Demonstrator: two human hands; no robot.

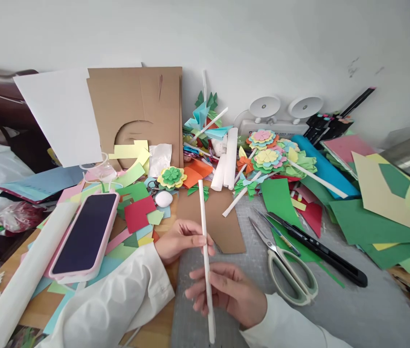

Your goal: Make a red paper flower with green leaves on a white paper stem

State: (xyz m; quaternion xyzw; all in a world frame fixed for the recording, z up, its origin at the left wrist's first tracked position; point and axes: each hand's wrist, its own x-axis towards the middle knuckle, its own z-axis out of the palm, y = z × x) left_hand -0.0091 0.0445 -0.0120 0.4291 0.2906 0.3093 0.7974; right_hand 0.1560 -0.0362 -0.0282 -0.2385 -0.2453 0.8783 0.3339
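Observation:
A thin white rolled-paper stick (204, 212) stands nearly upright in front of me, its lower end tilted slightly to the right. My left hand (185, 239) pinches it around the middle between thumb and fingers. Lower down, my right hand (228, 292) has its thumb against the stick and its fingers curled loosely behind it. Scissors (288, 266) lie to the right of my right hand on the grey cutting mat (248, 256). A black utility knife (320, 249) and a slim pen-like tool (279, 232) rest beside them, partly over green paper (280, 198).
Layered paper flowers (266, 157) and more white paper rolls (231, 157) pile up at the back. Cardboard sheets (135, 96) lean on the wall. At left lie a phone (85, 234), a long white roll (27, 270) and coloured scraps (139, 212). Green sheets (378, 222) lie right.

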